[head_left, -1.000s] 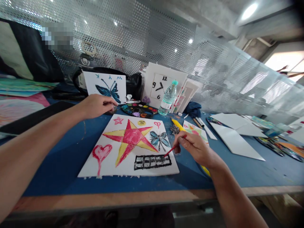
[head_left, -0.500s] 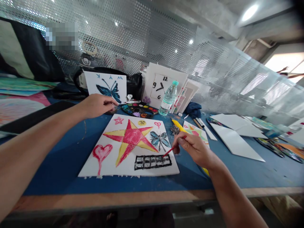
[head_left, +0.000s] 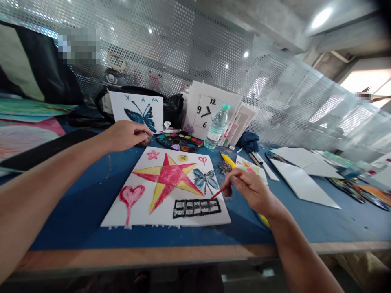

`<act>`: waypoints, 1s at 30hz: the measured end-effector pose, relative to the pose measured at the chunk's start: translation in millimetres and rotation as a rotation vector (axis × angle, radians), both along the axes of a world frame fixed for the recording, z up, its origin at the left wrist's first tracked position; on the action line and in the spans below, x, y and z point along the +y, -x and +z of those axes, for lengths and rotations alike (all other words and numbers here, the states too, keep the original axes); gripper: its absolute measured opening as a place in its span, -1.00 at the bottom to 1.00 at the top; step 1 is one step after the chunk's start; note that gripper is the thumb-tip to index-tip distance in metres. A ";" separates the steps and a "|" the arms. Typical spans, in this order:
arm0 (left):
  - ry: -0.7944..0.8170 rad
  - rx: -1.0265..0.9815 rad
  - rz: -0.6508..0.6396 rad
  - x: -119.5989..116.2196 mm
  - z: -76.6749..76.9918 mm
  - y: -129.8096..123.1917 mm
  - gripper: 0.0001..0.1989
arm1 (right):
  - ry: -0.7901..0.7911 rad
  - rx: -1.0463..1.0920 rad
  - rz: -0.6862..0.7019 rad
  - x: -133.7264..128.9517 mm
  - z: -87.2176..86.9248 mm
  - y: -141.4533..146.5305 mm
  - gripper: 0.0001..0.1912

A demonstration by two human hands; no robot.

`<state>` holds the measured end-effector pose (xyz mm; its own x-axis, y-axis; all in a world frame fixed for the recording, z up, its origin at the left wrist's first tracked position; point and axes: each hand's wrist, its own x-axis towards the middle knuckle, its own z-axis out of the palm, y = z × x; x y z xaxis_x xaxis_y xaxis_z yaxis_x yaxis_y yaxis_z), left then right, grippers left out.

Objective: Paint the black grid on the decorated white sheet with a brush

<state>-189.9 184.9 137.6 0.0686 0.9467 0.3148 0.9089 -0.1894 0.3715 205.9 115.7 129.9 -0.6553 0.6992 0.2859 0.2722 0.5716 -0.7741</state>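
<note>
A thin red paintbrush (head_left: 220, 191) is pinched in my right hand (head_left: 244, 185), its tip on the upper right part of a black grid of boxes (head_left: 197, 208). That grid is painted on a white board (head_left: 165, 217), which also bears a red and yellow star (head_left: 171, 176), hearts and a blue butterfly (head_left: 205, 179). Beyond the board's upper left corner, my left hand (head_left: 130, 133) is closed with curled fingers over a small dark item that I cannot make out. Just right of it lies a paint palette (head_left: 171, 142) with several colours.
A water bottle (head_left: 217, 126) stands behind the board, before upright boards with a painted clock face (head_left: 207, 108). A butterfly picture (head_left: 137, 101) leans at the back left. Yellow item (head_left: 227, 160) and small painting (head_left: 259, 174) lie by my right hand; white panels (head_left: 302, 183) lie farther right.
The brush and my right hand have shifted very slightly, with the tip still at the grid's upper right. My left hand stays where it was.
</note>
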 end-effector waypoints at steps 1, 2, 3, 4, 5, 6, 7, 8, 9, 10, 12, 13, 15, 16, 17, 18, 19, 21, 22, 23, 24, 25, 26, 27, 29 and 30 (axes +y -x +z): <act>-0.001 0.000 0.000 0.5 -0.7 0.6 -0.62 | 0.000 -0.013 0.006 0.1 -0.2 0.3 -0.70; -0.003 -0.003 -0.004 1.0 -1.4 1.3 -0.62 | 0.002 -0.023 0.014 0.2 -0.2 0.5 -0.70; -0.003 -0.005 -0.009 1.4 -2.0 2.0 -0.61 | 0.004 -0.027 0.021 0.3 -0.2 0.5 -0.70; -0.003 -0.004 -0.014 1.8 -2.5 2.6 -0.60 | 0.006 -0.026 0.024 0.3 -0.1 0.4 -0.70; -0.004 0.003 -0.017 2.0 -2.7 3.1 -0.60 | 0.005 -0.020 0.020 0.3 0.1 0.1 -0.69; -0.005 0.013 -0.020 2.0 -2.8 3.3 -0.60 | 0.002 -0.007 0.012 0.2 0.2 -0.2 -0.69; -0.008 0.024 -0.020 2.0 -2.7 3.4 -0.59 | -0.001 0.008 0.003 0.1 0.4 -0.6 -0.69; -0.009 0.034 -0.017 1.8 -2.4 3.2 -0.58 | -0.003 0.023 -0.003 -0.1 0.5 -0.8 -0.69; -0.009 0.042 -0.014 1.6 -2.1 3.0 -0.58 | -0.003 0.036 -0.006 -0.4 0.5 -0.8 -0.70; -0.009 0.046 -0.011 1.4 -1.9 2.7 -0.58 | -0.001 0.045 -0.004 -0.7 0.5 -0.7 -0.70; -0.007 0.045 -0.009 1.1 -1.5 2.3 -0.58 | 0.014 0.058 0.007 -1.3 -0.1 0.3 -0.69; -0.006 0.045 -0.010 1.0 -1.4 2.1 -0.58 | 0.023 0.058 0.015 -1.6 -0.6 0.9 -0.69; -0.005 0.045 -0.016 0.8 -1.1 1.6 -0.58 | 0.040 0.049 0.030 -1.8 -1.9 2.2 -0.70; -0.002 0.045 -0.016 0.7 -0.9 1.3 -0.58 | 0.045 0.041 0.035 -1.7 -2.5 2.8 -0.70; 0.002 0.043 -0.012 0.4 -0.6 0.9 -0.59 | 0.047 0.034 0.037 -1.6 -3.2 3.2 -0.70; 0.007 0.039 -0.006 0.1 -0.2 0.4 -0.59 | 0.044 0.028 0.035 -1.3 -3.8 3.5 -0.70; 0.011 0.031 -0.001 -0.3 0.2 0.0 -0.59 | 0.040 0.026 0.033 -1.0 -4.2 3.7 -0.70; 0.013 0.017 0.000 -1.0 0.8 -0.7 -0.60 | 0.027 0.026 0.030 -0.6 -4.8 4.0 -0.70; 0.013 0.014 -0.002 -1.2 1.0 -0.9 -0.60 | 0.022 0.022 0.031 -0.5 -4.8 4.1 -0.70; 0.012 0.013 -0.001 -1.3 1.1 -0.9 -0.60 | 0.018 0.014 0.033 -0.4 -4.8 4.2 -0.70; 0.013 0.014 0.000 -1.4 1.1 -0.9 -0.60 | 0.018 0.005 0.035 -0.4 -4.7 4.2 -0.70; 0.013 0.016 0.004 -1.3 1.0 -0.7 -0.60 | 0.021 -0.003 0.037 -0.5 -4.5 4.1 -0.70; 0.011 0.017 0.007 -1.2 0.9 -0.5 -0.59 | 0.025 -0.003 0.039 -0.6 -4.3 3.8 -0.70; 0.007 0.016 0.005 -1.1 0.8 -0.4 -0.59 | 0.030 0.004 0.040 -0.7 -4.0 3.5 -0.70; 0.000 0.019 -0.004 -1.1 0.7 -0.2 -0.59 | 0.030 0.036 0.035 -0.9 -3.4 2.6 -0.71; -0.002 0.023 -0.006 -1.2 0.7 -0.2 -0.59 | 0.027 0.050 0.031 -1.0 -3.0 2.2 -0.71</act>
